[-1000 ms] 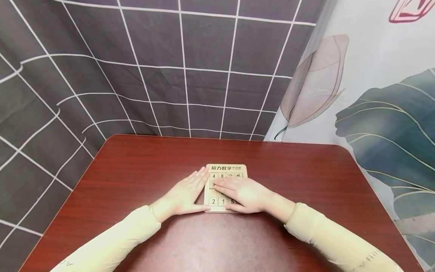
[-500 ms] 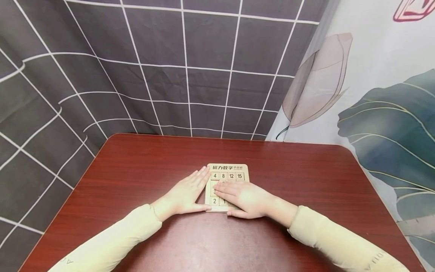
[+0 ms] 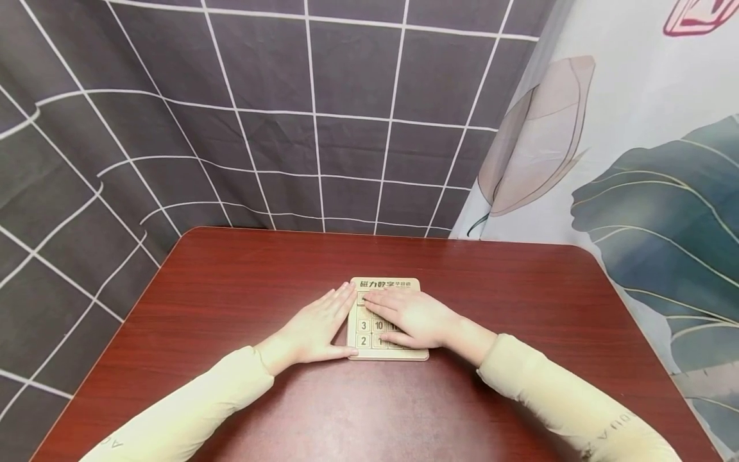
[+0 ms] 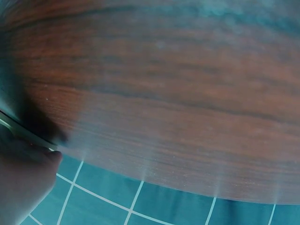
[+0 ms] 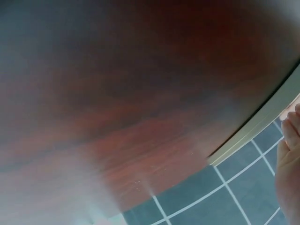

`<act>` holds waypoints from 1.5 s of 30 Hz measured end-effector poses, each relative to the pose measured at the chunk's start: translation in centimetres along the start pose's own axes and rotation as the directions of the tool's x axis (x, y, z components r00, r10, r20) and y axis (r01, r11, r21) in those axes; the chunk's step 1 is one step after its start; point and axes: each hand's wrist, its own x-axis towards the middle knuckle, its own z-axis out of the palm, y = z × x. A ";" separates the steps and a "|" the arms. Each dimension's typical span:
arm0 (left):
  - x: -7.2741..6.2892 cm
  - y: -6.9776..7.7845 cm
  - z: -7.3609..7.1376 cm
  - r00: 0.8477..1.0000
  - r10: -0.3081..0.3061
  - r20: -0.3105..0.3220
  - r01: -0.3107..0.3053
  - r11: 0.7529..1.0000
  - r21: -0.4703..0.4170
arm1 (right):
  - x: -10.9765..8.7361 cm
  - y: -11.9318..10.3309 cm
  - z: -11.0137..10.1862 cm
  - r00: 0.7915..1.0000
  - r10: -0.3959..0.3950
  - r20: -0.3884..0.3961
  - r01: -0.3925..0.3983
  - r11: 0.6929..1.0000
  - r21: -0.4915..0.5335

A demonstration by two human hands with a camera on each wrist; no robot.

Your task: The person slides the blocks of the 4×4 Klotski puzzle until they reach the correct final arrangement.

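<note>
Your left hand (image 3: 308,328): spread wide, fingers fairly straight; the fingertips touch the upper left of the number board (image 3: 392,355) and the thumb touches its lower left corner.
Your right hand (image 3: 421,317): fingers straight and side by side, laid over the upper rows; I cannot tell how hard they press.
Number board: flat on the table between your hands, partly under the right one; its dark printed heading shows just beyond your right fingers.
Number tiles (image 3: 364,326): 3, 10 and 2 are readable on the near side of your right fingers; your hand hides many of the others.
Sleeves (image 3: 190,404): pale yellow, ending at both wrists, with lettering along the forearms.
Table (image 3: 260,276): reddish brown, wood-grained, stretching out on every side of your hands; its far corners are rounded, and a soft pale glare lies between your forearms.
Dark cloth (image 3: 352,77): charcoal with a white grid, rising past the far edge beyond your hands and round to their left, creased in places.
Pale cloth (image 3: 629,96): well off to the right of your right hand, printed with large blue-green and dusty pink leaves.
</note>
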 end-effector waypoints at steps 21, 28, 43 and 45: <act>0.1 0.2 0.3 0.999 -0.027 0.035 0.028 0.999 -0.021 | -0.8 -0.7 -0.3 1.000 -0.014 0.009 0.014 1.000 0.018; 0.1 0.2 0.1 0.999 -0.028 0.036 0.029 0.999 -0.025 | -1.5 0.8 -0.3 0.999 0.049 -0.022 -0.049 0.999 0.004; 0.0 0.1 0.0 0.999 -0.025 0.032 0.026 0.999 -0.032 | 0.5 0.8 0.6 0.998 0.058 0.030 -0.058 0.998 0.005; 0.0 0.1 0.0 0.999 -0.026 0.034 0.028 0.999 -0.032 | 0.8 0.7 0.5 0.998 0.057 0.037 -0.058 0.998 0.015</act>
